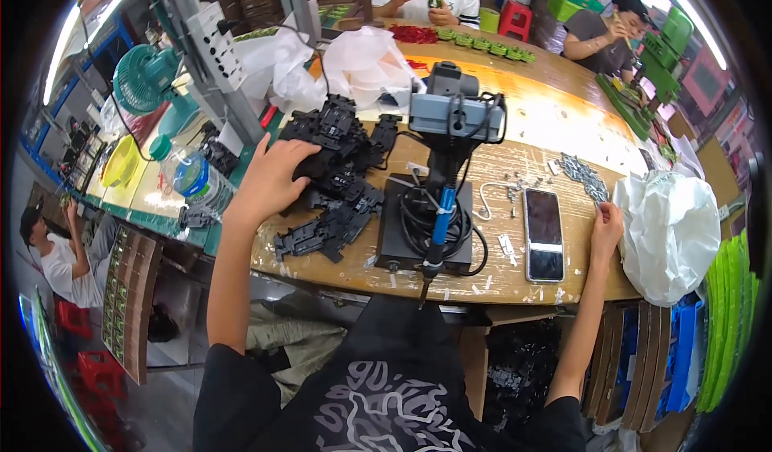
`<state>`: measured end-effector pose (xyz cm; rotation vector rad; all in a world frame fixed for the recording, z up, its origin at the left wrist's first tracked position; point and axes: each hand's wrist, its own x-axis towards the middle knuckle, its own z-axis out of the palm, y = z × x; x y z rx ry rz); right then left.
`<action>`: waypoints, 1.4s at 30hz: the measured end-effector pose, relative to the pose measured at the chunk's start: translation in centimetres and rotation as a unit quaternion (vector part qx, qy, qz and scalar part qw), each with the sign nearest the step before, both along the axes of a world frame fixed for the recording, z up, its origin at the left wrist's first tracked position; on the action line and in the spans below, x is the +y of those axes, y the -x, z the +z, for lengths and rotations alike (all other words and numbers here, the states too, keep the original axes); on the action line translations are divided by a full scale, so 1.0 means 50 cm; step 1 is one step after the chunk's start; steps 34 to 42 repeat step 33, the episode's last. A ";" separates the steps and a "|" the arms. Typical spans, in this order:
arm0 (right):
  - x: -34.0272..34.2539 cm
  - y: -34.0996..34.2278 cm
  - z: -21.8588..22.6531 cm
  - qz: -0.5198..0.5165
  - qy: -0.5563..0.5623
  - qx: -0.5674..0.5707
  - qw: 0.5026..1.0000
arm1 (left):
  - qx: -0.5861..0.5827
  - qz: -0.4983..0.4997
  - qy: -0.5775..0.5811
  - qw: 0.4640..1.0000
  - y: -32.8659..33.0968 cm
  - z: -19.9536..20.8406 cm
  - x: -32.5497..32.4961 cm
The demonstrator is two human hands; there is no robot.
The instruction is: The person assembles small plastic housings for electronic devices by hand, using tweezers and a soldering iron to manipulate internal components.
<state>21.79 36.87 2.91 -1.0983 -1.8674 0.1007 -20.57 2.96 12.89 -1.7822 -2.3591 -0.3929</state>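
My left hand (pixel 277 170) rests at the left side of a pile of black plastic parts (pixel 334 162), its thumb apart from the fingers and the fingertips touching the pile. Whether it grips one of the parts is hard to see. At the right, my right hand (pixel 609 225) is closed, with thumb and fingers pinched together beside a small heap of metal screws (pixel 585 177). What sits in that pinch, if anything, is too small to make out. Between my hands an electric screwdriver with a blue body (pixel 442 215) hangs tip down from a black stand (pixel 445 166).
A phone (pixel 544 239) lies left of my right hand, and a white plastic bag (pixel 671 235) stands right of it. Beyond the left hand are a water bottle (pixel 189 174) and a green fan (pixel 149 82). Co-workers sit across the table (pixel 555 114) and far left.
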 end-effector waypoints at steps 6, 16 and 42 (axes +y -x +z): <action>-0.009 0.000 0.004 0.004 0.024 0.047 0.999 | -0.028 -0.022 -0.059 0.998 0.005 -0.009 0.013; -0.001 -0.015 -0.001 0.009 0.064 0.114 0.991 | -0.084 0.050 -0.326 0.940 -0.055 0.003 -0.017; 0.008 -0.027 -0.009 0.022 0.101 0.113 0.988 | -0.568 0.042 -0.414 0.710 -0.247 -0.087 -0.126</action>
